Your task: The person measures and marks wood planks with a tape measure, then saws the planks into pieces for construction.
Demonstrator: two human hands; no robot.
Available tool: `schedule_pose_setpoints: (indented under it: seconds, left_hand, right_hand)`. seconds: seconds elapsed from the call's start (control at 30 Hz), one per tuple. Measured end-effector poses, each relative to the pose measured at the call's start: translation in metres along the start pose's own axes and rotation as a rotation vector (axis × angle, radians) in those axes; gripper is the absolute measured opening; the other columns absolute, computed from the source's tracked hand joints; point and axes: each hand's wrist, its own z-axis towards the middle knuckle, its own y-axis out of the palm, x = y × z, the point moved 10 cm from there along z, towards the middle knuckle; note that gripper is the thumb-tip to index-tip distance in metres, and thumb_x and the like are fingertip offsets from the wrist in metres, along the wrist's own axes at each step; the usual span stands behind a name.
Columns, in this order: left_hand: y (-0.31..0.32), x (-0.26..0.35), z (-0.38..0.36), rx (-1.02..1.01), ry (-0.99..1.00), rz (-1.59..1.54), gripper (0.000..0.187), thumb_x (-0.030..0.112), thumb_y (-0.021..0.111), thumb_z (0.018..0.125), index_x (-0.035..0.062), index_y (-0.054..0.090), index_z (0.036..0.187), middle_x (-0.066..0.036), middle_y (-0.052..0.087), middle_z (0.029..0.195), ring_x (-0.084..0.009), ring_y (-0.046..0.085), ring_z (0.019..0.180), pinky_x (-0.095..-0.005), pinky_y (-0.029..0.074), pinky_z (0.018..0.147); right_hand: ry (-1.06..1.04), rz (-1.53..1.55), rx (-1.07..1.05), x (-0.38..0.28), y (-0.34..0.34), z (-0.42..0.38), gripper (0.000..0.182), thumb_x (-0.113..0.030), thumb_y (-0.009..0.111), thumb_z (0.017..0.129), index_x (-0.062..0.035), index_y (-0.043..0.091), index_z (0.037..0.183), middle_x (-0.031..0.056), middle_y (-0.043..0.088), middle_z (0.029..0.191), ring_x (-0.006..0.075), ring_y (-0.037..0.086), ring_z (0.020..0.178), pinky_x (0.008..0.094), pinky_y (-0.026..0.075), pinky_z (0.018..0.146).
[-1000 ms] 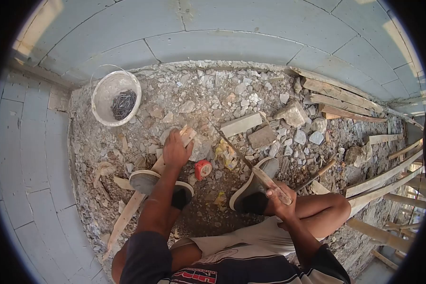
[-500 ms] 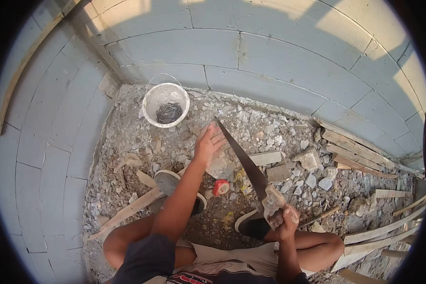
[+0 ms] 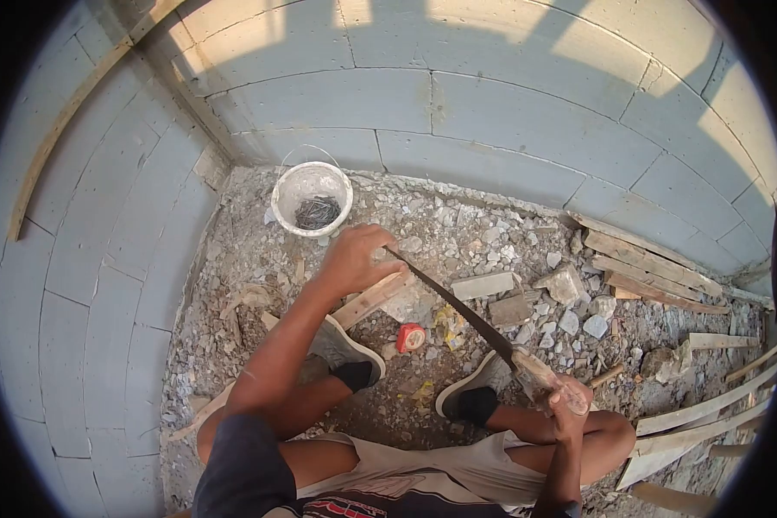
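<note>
One saw [image 3: 485,331] slants from right hand [image 3: 568,402] toward left hand [image 3: 354,259]

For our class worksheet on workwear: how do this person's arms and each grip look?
The left grip and right grip are bare hands; no glove or watch shows. A short, dark left sleeve leaves the left forearm uncovered; the right forearm is uncovered too.

Saw [image 3: 489,336] is blocking the gap from left hand [image 3: 356,259] to right hand [image 3: 569,404]; bucket [image 3: 300,183] is standing beyond left; tape [image 3: 412,337] is leaving room above.
</note>
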Motion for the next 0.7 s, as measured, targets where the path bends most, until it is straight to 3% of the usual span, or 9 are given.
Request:
schedule_pose_setpoints:
  seconds: [0.13,0.2,0.27,0.37,0.4,0.47,0.5,0.57,0.7]
  left_hand:
    - [0.002,-0.006,-0.015,0.075,-0.077,0.100,0.033,0.030,0.085,0.074,0.0062,0.065,0.087,-0.010,0.068,0.089,-0.0322,0.065,0.078,-0.0415,0.051,0.074]
    - [0.005,-0.013,-0.024,0.140,-0.130,0.147,0.033,0.029,0.086,0.074,0.0056,0.065,0.085,-0.010,0.068,0.086,-0.0319,0.066,0.074,-0.0406,0.051,0.071]
    - [0.007,-0.038,-0.037,0.236,-0.313,0.074,0.032,0.026,0.087,0.074,0.0046,0.066,0.084,-0.011,0.067,0.080,-0.0292,0.067,0.072,-0.0390,0.050,0.065]
    - [0.003,-0.043,-0.059,0.517,-0.362,0.019,0.029,0.022,0.086,0.075,0.0040,0.065,0.083,-0.012,0.067,0.077,-0.0261,0.067,0.071,-0.0357,0.050,0.063]
    - [0.005,-0.046,-0.060,0.518,-0.366,0.018,0.029,0.022,0.086,0.075,0.0040,0.065,0.083,-0.012,0.067,0.077,-0.0261,0.067,0.071,-0.0357,0.050,0.063]
    - [0.000,-0.041,-0.066,0.556,-0.294,0.000,0.029,0.020,0.085,0.076,0.0025,0.065,0.086,-0.012,0.068,0.086,-0.0253,0.067,0.071,-0.0333,0.049,0.062]
    - [-0.004,-0.043,-0.071,0.552,-0.303,0.000,0.029,0.020,0.085,0.076,0.0025,0.065,0.086,-0.012,0.068,0.086,-0.0253,0.067,0.071,-0.0333,0.049,0.062]
    - [0.002,-0.036,-0.057,0.238,-0.233,0.009,0.028,0.015,0.084,0.077,0.0013,0.065,0.092,-0.013,0.068,0.096,-0.0241,0.069,0.078,-0.0310,0.052,0.066]
    - [-0.017,-0.018,-0.049,0.216,-0.081,-0.165,0.036,0.011,0.084,0.077,0.0021,0.064,0.106,-0.012,0.067,0.108,-0.0220,0.070,0.088,-0.0315,0.056,0.073]
  right_hand:
    - [-0.100,-0.069,0.007,-0.007,0.012,-0.001,0.061,-0.049,0.080,0.082,0.0064,0.070,0.106,0.0045,0.065,0.072,0.0112,0.059,0.061,0.0250,0.045,0.056]
    - [-0.321,-0.269,-0.036,-0.043,0.048,-0.007,0.058,-0.045,0.079,0.084,0.0071,0.070,0.108,0.0048,0.066,0.075,0.0131,0.059,0.062,0.0245,0.045,0.059]
    - [-0.267,-0.244,-0.114,-0.042,0.078,-0.017,0.053,-0.037,0.081,0.084,0.0063,0.068,0.111,0.0117,0.071,0.086,0.0171,0.066,0.072,0.0267,0.051,0.067]
    - [-0.238,-0.241,-0.095,-0.031,0.109,-0.033,0.057,-0.045,0.077,0.085,0.0051,0.068,0.109,0.0123,0.068,0.086,0.0156,0.064,0.076,0.0301,0.051,0.072]
    - [-0.367,-0.288,-0.121,-0.041,0.117,-0.037,0.053,-0.032,0.080,0.085,0.0062,0.065,0.117,0.0164,0.073,0.091,0.0197,0.071,0.076,0.0313,0.055,0.073]
    - [-0.367,-0.328,-0.094,-0.047,0.108,-0.034,0.052,-0.033,0.080,0.085,0.0063,0.065,0.116,0.0166,0.073,0.092,0.0198,0.071,0.077,0.0313,0.055,0.073]
    - [-0.372,-0.366,-0.059,-0.052,0.098,-0.032,0.051,-0.033,0.079,0.085,0.0065,0.065,0.115,0.0168,0.073,0.092,0.0199,0.071,0.077,0.0314,0.055,0.072]
    - [-0.295,-0.300,-0.049,-0.065,0.074,-0.021,0.047,-0.032,0.080,0.083,0.0063,0.068,0.109,0.0153,0.073,0.082,0.0193,0.070,0.068,0.0304,0.055,0.065]
    - [-0.643,-0.514,-0.077,-0.095,0.065,-0.028,0.050,-0.038,0.080,0.081,0.0068,0.071,0.100,0.0137,0.072,0.074,0.0235,0.070,0.061,0.0319,0.055,0.060]
